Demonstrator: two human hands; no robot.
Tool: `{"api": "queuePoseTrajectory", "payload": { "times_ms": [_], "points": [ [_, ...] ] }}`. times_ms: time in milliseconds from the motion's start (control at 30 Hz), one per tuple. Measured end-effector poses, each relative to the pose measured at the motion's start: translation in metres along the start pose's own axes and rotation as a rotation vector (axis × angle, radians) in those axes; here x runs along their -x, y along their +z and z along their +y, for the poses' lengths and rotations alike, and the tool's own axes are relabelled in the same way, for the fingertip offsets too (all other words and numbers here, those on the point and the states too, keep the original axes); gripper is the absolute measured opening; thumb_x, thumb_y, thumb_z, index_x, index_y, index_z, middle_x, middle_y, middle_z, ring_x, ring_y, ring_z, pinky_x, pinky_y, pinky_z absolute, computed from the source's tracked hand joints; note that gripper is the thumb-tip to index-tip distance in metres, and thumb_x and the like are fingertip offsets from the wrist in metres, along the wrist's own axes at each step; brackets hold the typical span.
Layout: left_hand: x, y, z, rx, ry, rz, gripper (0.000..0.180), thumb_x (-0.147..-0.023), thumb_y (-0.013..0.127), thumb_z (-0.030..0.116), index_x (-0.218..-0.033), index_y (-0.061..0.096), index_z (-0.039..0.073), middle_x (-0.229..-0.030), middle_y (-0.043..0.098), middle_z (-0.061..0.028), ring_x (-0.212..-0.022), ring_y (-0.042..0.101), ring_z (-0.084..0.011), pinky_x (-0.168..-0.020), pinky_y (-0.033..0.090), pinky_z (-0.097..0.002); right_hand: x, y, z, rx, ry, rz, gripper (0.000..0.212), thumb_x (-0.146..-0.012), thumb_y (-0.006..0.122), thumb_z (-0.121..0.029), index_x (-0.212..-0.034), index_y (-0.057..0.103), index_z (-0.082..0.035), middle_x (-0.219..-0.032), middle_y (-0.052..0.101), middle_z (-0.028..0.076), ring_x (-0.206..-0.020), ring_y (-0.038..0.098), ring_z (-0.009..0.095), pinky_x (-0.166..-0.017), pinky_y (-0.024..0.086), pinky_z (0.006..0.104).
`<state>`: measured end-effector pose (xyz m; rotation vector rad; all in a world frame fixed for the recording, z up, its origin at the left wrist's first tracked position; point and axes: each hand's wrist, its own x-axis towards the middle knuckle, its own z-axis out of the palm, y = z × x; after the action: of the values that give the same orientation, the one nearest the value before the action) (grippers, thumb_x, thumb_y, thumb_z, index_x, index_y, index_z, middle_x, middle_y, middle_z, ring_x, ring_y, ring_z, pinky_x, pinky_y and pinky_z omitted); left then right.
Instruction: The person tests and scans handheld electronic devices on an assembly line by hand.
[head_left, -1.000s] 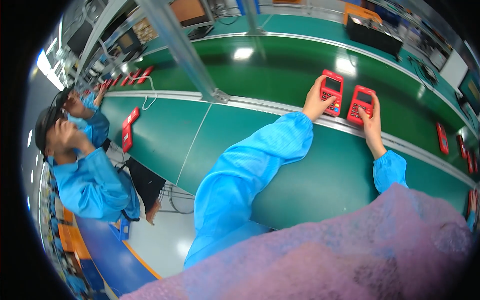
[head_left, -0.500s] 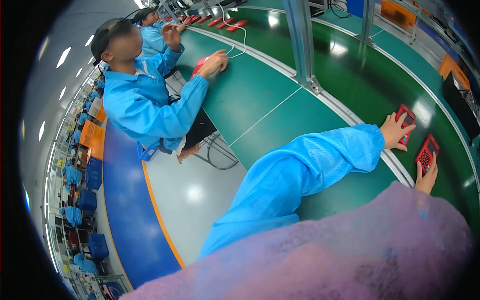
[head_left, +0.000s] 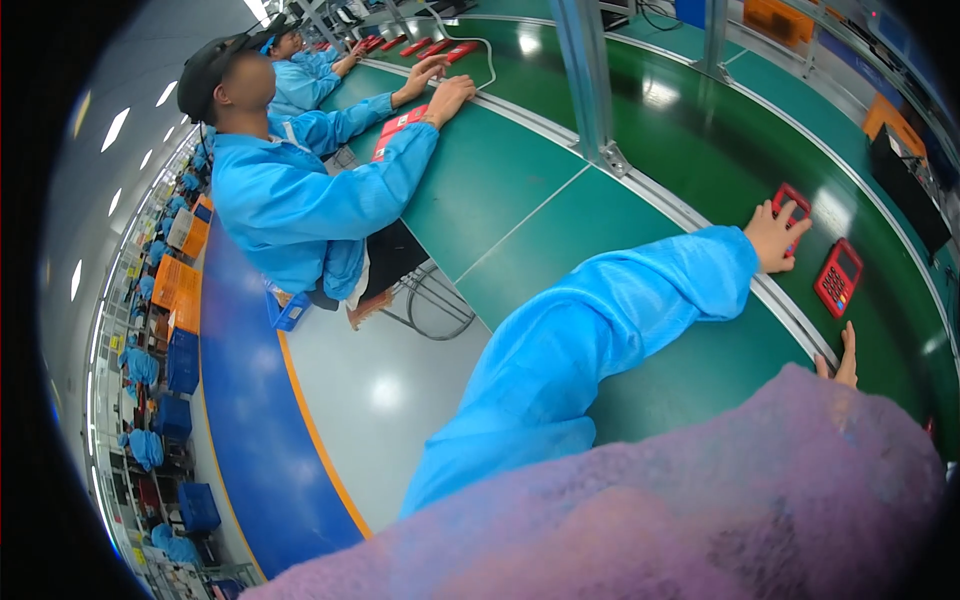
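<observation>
My left hand (head_left: pixel 776 238), in a blue sleeve, is over a red handheld card terminal (head_left: pixel 793 203) on the dark green belt (head_left: pixel 690 130). Its fingers straddle the terminal's sides and cover much of its lower part. A second red card terminal (head_left: pixel 838 279), with dark screen and keypad facing up, lies just right of that hand, untouched. My right hand (head_left: pixel 846 362) is below this second terminal near the belt's metal edge, fingers apart and nothing in them. A blurred purple shape (head_left: pixel 640 500) hides the right forearm and part of that hand.
A metal post (head_left: pixel 585 90) rises from the belt's rail. At the left, a co-worker in blue (head_left: pixel 300 200) sits by the green table (head_left: pixel 500 200), a red item (head_left: pixel 398 130) before them. More red terminals (head_left: pixel 437 48) lie farther along the belt, near a white cable (head_left: pixel 488 55).
My right hand has let go of the second terminal and drawn back below it. My left hand stays on the first. Both terminals appear slightly higher in view. The co-worker's raised hand has come down.
</observation>
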<state>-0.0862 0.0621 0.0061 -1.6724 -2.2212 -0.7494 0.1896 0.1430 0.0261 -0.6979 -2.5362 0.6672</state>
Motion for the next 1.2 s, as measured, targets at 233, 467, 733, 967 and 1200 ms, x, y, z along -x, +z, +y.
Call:
{"api": "queuePoseTrajectory", "payload": {
  "times_ms": [233, 467, 733, 967, 1200],
  "points": [
    [-0.006, -0.033, -0.008, 0.023, 0.026, -0.018, 0.073, -0.068, 0.072, 0.037, -0.126, 0.044, 0.004, -0.125, 0.046, -0.0206, -0.111, 0.048, -0.0385, -0.094, 0.042, -0.0426, 0.046, -0.026, -0.02, -0.024, -0.106, 0.042, 0.061, -0.081, 0.06, -0.008, -0.136, 0.034, -0.003, -0.137, 0.04, 0.016, -0.125, 0.041, 0.029, -0.104, 0.032, 0.0364],
    [0.002, -0.024, 0.014, -0.195, 0.237, 0.24, 0.063, -0.076, 0.067, 0.028, -0.132, 0.042, 0.017, -0.129, 0.04, -0.0161, -0.118, 0.038, -0.0362, -0.093, 0.033, -0.0486, 0.056, -0.016, -0.008, 0.087, -0.136, 0.131, 0.057, -0.081, 0.062, -0.019, -0.132, 0.039, -0.012, -0.128, 0.046, 0.015, -0.119, 0.043, 0.032, -0.099, 0.034, 0.0435],
    [0.05, -0.037, 0.099, 0.067, 0.496, 0.091, 0.048, -0.072, 0.064, 0.009, -0.118, 0.052, 0.011, -0.119, 0.044, -0.0164, -0.106, 0.043, -0.0359, -0.089, 0.036, -0.0474, 0.037, -0.065, 0.066, 0.552, -0.032, 0.514, 0.055, -0.072, 0.063, -0.014, -0.124, 0.046, -0.017, -0.118, 0.047, 0.016, -0.114, 0.045, 0.032, -0.086, 0.04, 0.0455],
    [0.117, -0.083, 0.114, 0.227, 0.439, -0.072, 0.047, -0.068, 0.065, 0.004, -0.114, 0.057, 0.01, -0.113, 0.046, -0.0167, -0.102, 0.045, -0.0362, -0.086, 0.041, -0.0446, 0.039, -0.15, 0.22, 1.083, 0.583, 0.817, 0.063, -0.069, 0.07, -0.047, -0.124, 0.046, -0.026, -0.119, 0.046, 0.01, -0.11, 0.045, 0.034, -0.074, 0.043, 0.0538],
    [0.122, -0.08, 0.12, 0.343, 0.394, -0.134, 0.046, -0.071, 0.063, 0.007, -0.116, 0.052, 0.007, -0.11, 0.044, -0.0169, -0.101, 0.044, -0.0356, -0.086, 0.041, -0.0435, 0.079, -0.194, 0.335, 0.976, 0.871, 0.597, 0.072, -0.072, 0.05, -0.072, -0.132, 0.038, -0.034, -0.112, 0.056, 0.014, -0.102, 0.053, 0.037, -0.075, 0.04, 0.0576]
  ]
}}
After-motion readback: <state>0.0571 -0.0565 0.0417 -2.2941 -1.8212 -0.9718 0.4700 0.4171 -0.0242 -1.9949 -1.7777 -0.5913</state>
